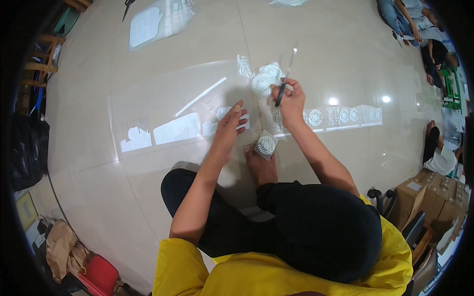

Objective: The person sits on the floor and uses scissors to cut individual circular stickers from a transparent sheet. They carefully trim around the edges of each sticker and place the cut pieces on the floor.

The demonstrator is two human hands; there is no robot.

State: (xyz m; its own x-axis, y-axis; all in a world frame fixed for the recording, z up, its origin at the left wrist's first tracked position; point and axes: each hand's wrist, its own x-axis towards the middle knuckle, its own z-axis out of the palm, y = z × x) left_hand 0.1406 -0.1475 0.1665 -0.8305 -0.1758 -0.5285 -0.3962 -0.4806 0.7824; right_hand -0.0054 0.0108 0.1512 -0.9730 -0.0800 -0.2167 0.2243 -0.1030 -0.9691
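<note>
My right hand (292, 98) grips a slim tool with a dark handle (280, 95) and a long shiny metal end (291, 61); blur hides its exact kind. Just left of that hand lie cut white-printed film pieces (264, 79), overlapping on the floor. My left hand (233, 120) hangs with fingers apart over a clear sheet bearing white shapes (177, 128); nothing shows in its grasp. A square film piece with a white round pattern (266, 144) rests on my bare foot (262, 166). Beneath my right wrist runs a clear printed strip (342, 115).
Scissors (127, 8) and a stack of film sheets (159, 24) lie on the tiled floor (196, 44) ahead. A black bag (29, 151) and a red chair (100, 274) stand left. Other people (405, 18) sit at the right, above cardboard boxes (426, 196).
</note>
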